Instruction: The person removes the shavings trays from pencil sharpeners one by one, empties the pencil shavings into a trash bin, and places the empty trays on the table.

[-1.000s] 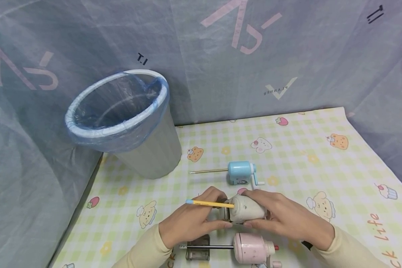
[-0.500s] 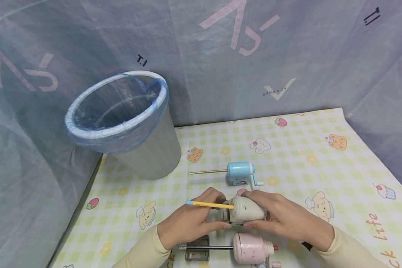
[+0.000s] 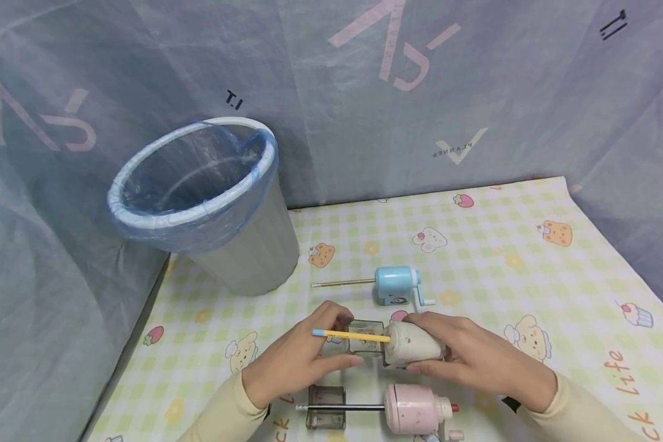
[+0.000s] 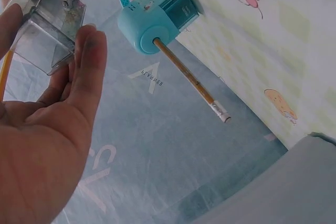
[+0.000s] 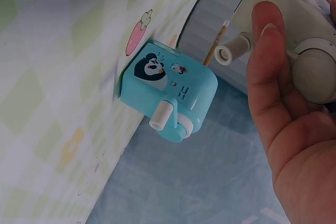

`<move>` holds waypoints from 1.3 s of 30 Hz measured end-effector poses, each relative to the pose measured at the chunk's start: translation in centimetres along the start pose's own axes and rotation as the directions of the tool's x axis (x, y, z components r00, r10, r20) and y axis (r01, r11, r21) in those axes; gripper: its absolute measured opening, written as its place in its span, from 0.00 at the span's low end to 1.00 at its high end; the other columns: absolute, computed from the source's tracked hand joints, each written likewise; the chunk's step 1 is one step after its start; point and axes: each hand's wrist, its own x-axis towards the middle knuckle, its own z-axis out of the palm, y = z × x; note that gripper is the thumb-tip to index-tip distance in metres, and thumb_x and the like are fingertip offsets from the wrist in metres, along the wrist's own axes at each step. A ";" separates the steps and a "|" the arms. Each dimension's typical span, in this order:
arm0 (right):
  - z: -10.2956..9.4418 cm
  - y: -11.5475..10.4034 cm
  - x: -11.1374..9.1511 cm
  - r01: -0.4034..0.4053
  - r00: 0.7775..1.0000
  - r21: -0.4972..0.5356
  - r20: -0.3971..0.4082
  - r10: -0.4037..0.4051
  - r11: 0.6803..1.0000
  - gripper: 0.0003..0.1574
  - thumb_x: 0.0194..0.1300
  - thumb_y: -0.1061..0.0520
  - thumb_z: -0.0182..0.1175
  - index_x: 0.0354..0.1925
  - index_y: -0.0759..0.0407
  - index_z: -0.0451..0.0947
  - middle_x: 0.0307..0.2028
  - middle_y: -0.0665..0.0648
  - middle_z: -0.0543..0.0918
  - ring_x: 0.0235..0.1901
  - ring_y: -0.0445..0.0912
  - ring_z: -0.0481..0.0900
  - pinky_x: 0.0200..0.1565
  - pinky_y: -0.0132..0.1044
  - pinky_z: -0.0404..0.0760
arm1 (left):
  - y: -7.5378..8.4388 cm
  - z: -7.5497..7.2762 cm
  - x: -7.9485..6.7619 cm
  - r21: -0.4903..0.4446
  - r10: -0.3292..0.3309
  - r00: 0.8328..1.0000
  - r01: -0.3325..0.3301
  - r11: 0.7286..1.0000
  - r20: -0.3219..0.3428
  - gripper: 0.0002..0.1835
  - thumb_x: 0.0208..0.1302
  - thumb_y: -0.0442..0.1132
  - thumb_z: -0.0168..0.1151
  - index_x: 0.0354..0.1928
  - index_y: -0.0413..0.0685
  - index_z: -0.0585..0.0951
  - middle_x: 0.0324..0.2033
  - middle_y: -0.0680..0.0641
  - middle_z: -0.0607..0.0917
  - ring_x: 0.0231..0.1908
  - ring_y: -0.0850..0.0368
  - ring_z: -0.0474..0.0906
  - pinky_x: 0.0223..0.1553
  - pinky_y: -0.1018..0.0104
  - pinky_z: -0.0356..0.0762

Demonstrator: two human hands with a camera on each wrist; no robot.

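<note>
At five o'clock in the head view, the right hand [image 3: 469, 348] clamps the smooth, rounded cream sharpener [image 3: 417, 344]; towards nine, the left hand [image 3: 295, 359] pinches the boxy, clear drawer [image 3: 366, 347]. A slim yellow pencil [image 3: 350, 335] juts towards nine.

Looks forward and down from the head, well back, taking in the left hand [image 3: 293, 365], the right hand [image 3: 469, 353], the cloth [image 3: 475, 264], the bin [image 3: 254, 258] and the curtain [image 3: 353, 153] behind. Looks from the left wrist, close and tilted, past the left hand to the blue sharpener [image 4: 134, 22], pencil [image 4: 186, 74] side. Looks from the right wrist, also close and nearly sideways, at its crank [image 5: 161, 115]. Catches that sharpener in all three views.
</note>
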 end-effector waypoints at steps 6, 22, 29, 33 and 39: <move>0.1 0.2 -0.2 -0.003 1.000 -0.001 -0.008 0.003 1.000 0.32 0.64 0.48 0.66 0.63 0.44 0.66 0.41 0.40 0.76 0.31 0.34 0.75 0.27 0.29 0.77 | -0.1 0.1 0.0 -0.001 -0.011 1.000 0.011 1.000 -0.004 0.28 0.64 0.66 0.55 0.58 0.61 0.67 0.53 0.60 0.70 0.54 0.62 0.72 0.47 0.63 0.77; 0.0 0.1 -0.3 -0.046 0.999 -0.016 -0.008 0.046 0.999 0.31 0.64 0.46 0.65 0.62 0.41 0.66 0.42 0.40 0.76 0.31 0.34 0.75 0.27 0.28 0.77 | -0.3 -0.2 -0.2 0.004 -0.023 0.999 0.023 1.000 -0.027 0.28 0.64 0.66 0.55 0.59 0.62 0.67 0.52 0.60 0.71 0.49 0.64 0.73 0.43 0.64 0.77; 0.0 0.1 -0.3 -0.064 0.998 -0.022 0.005 0.065 0.998 0.30 0.64 0.45 0.65 0.62 0.42 0.67 0.42 0.40 0.77 0.32 0.35 0.76 0.29 0.28 0.77 | -0.5 -0.4 -0.1 0.001 -0.015 0.999 0.015 1.000 -0.048 0.27 0.64 0.65 0.57 0.59 0.63 0.67 0.49 0.61 0.72 0.45 0.64 0.73 0.41 0.65 0.76; 0.0 0.2 -0.3 -0.085 0.996 -0.033 0.007 0.085 0.996 0.30 0.64 0.43 0.65 0.61 0.40 0.67 0.41 0.39 0.77 0.32 0.35 0.76 0.29 0.27 0.77 | -0.7 -0.5 0.0 0.000 -0.003 0.998 0.003 1.000 -0.060 0.27 0.63 0.64 0.58 0.58 0.63 0.68 0.48 0.61 0.72 0.44 0.65 0.73 0.41 0.66 0.75; 0.0 0.4 -0.4 -0.079 0.997 -0.038 0.008 0.080 0.996 0.30 0.64 0.43 0.65 0.61 0.41 0.67 0.41 0.39 0.77 0.32 0.35 0.76 0.29 0.27 0.77 | -1.2 -0.5 0.1 0.002 0.025 0.996 -0.025 1.000 -0.084 0.27 0.63 0.61 0.61 0.57 0.58 0.69 0.44 0.60 0.72 0.41 0.65 0.73 0.39 0.66 0.75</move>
